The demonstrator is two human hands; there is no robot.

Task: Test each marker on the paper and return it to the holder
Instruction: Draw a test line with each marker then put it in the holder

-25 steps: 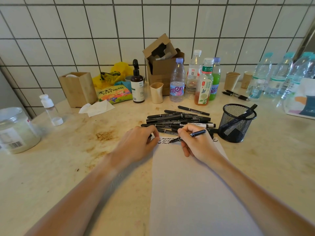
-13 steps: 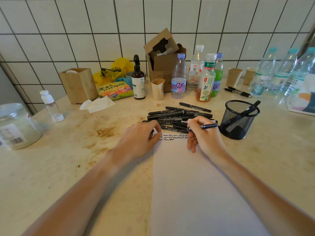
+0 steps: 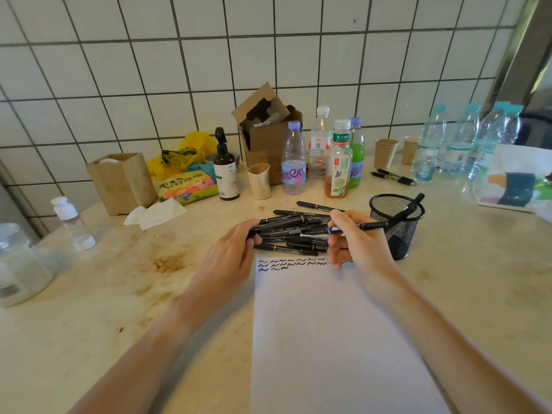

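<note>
A white sheet of paper (image 3: 328, 339) lies in front of me, with three rows of black squiggles (image 3: 286, 263) along its top edge. Just beyond it is a pile of several black markers (image 3: 298, 234). My right hand (image 3: 358, 246) holds one black marker (image 3: 363, 226) level above the pile, its far end pointing right at the black mesh holder (image 3: 400, 234). One marker (image 3: 410, 206) leans in that holder. My left hand (image 3: 230, 258) is at the pile's left end, its thumb and fingers pinching a small dark cap (image 3: 250, 233).
Behind the pile stand several drink bottles (image 3: 294, 162), a pump bottle (image 3: 225, 171), a cardboard box (image 3: 265, 135) and paper cups (image 3: 385, 152). Two pens (image 3: 394, 176) lie back right. A wooden box (image 3: 122, 182), tissue (image 3: 155, 213), small bottle (image 3: 71, 222) and jar (image 3: 18, 264) sit left.
My right hand finished a squiggle, lifted the marker off the paper and turned it level toward the holder. My left hand left the paper's corner and rose to the pile's left end.
</note>
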